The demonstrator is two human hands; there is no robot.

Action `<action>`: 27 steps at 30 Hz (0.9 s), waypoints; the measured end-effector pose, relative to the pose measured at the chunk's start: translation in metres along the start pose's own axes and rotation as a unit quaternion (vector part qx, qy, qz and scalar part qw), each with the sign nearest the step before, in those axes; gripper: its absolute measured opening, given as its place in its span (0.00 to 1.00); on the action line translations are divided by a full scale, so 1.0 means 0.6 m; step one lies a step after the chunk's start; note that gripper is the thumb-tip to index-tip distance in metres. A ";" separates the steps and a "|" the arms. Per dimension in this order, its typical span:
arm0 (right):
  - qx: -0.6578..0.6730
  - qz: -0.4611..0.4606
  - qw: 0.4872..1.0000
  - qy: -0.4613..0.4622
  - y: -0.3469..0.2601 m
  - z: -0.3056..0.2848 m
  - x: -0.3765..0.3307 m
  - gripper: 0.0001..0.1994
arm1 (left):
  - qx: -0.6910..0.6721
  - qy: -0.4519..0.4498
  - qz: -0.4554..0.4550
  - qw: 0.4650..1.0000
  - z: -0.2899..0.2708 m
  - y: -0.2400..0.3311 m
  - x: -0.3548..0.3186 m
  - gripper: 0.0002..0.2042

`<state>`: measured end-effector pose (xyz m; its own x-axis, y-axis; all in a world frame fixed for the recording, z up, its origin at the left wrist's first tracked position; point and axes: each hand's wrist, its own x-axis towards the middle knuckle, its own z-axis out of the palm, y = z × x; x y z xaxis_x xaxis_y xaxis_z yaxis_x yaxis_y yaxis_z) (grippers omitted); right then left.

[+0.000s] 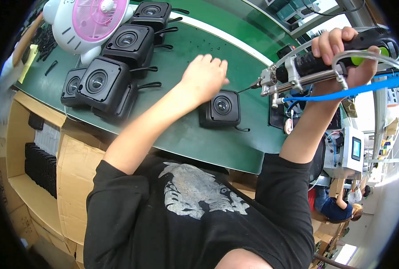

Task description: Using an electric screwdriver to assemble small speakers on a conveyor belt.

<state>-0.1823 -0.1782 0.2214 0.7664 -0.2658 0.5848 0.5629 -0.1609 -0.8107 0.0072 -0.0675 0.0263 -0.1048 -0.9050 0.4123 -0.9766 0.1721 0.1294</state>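
A square black speaker [222, 107] with a round cone lies face up on the green bench in front of me, its strap loop at the lower right. My left hand [204, 78] is at the speaker's far left corner with its fingers curled closed; what they hold, if anything, is hidden. In my right hand [338, 49] is a black and green power screwdriver [309, 67], wrapped by my fingers and held slanted. Its thin bit [246, 90] points at the speaker's far right corner. A blue air hose [342, 95] runs from the metal fitting at the screwdriver's front.
Several similar speakers [125, 42] are stacked to the left, beside a pink and white fan [94, 22]. Tiny dark screws [213, 47] lie scattered beyond my left hand. An open cardboard box [80, 175] stands at the lower left. A machine with a screen [349, 150] is at right.
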 end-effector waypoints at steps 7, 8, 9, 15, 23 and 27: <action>0.038 0.010 0.999 0.010 0.071 -0.010 -0.022 0.24 | -0.094 -0.174 0.038 0.979 -0.007 0.055 -0.054 0.49; 0.007 -0.009 0.999 0.050 0.077 0.026 -0.020 0.21 | -0.099 -0.175 0.034 0.979 -0.003 0.057 -0.060 0.49; 0.012 -0.023 0.998 0.051 0.073 0.040 -0.020 0.19 | -0.097 -0.141 0.029 0.985 -0.002 0.063 -0.066 0.48; 0.058 -0.008 0.998 0.033 0.082 0.036 -0.020 0.16 | -0.100 -0.120 0.008 0.988 0.006 0.070 -0.067 0.45; -0.051 0.005 0.989 0.138 0.079 0.058 -0.014 0.17 | -0.028 -0.162 0.007 0.986 0.000 0.067 -0.063 0.40; -0.022 -0.041 0.997 0.057 -0.020 0.054 -0.006 0.22 | -0.040 -0.188 0.017 0.981 -0.005 0.072 -0.054 0.40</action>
<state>-0.1814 -0.1445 0.2299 0.6765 -0.3555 0.6450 0.6065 -0.2279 -0.7617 -0.0308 -0.0295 0.0208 -0.2144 -0.9750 0.0580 -0.9549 0.2218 0.1976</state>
